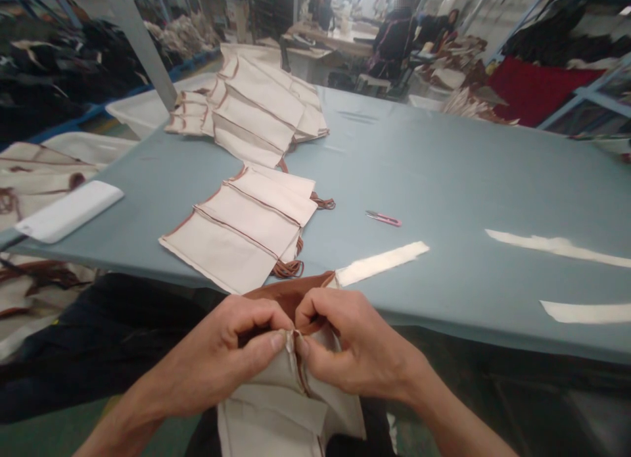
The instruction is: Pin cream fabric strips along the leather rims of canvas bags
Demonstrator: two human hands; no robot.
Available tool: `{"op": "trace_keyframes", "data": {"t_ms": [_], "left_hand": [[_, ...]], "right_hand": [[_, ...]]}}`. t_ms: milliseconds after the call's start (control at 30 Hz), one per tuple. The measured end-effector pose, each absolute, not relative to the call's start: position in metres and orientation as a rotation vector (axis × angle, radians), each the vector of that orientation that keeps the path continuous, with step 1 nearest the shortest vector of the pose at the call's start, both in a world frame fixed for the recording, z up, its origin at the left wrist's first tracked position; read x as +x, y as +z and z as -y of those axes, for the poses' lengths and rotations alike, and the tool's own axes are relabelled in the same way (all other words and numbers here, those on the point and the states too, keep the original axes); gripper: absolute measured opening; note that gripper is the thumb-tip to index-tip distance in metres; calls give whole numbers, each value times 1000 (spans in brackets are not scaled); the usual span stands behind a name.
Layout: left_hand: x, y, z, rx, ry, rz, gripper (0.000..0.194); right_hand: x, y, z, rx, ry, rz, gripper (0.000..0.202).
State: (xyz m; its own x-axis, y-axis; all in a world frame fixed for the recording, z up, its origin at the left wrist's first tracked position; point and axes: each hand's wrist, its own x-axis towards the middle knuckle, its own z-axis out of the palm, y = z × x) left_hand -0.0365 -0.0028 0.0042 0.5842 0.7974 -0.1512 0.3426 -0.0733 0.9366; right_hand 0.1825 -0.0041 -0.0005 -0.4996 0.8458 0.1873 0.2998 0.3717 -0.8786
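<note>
A cream fabric piece with brown edging (276,404) hangs over my lap, its upper edge at the table's front. My left hand (246,345) pinches this edge between thumb and forefinger. Right beside it, my right hand (345,345) grips the same edge at a brown-trimmed seam, the two thumbs nearly touching. Brown cloth (280,291) shows behind the fingers. A cream strip (384,263) lies just beyond my right hand, its near end by the brown cloth. Past my left hand rests a flat stack of cream pieces (236,227) with bundled brown cords (288,267).
Pink-handled thread snips (384,218) lie mid-table. A larger cream pile (261,102) sits at the back left, a white oblong device (71,210) at the left edge. Two loose strips (557,245) are at right. A metal post (140,43) rises at left; a person (394,39) sits farther back.
</note>
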Motion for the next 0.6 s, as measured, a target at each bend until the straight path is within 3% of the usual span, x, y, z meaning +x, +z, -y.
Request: {"op": "trace_keyframes", "data": {"t_ms": [433,600], "left_hand": [[-41,-5,2,1540,370,-929,27],[-47,-3,5,1583,312,-919,30]], "right_hand": [[188,-3,6,-957,1269,1966,8],[190,-5,7,-835,1176,2018,10]]}}
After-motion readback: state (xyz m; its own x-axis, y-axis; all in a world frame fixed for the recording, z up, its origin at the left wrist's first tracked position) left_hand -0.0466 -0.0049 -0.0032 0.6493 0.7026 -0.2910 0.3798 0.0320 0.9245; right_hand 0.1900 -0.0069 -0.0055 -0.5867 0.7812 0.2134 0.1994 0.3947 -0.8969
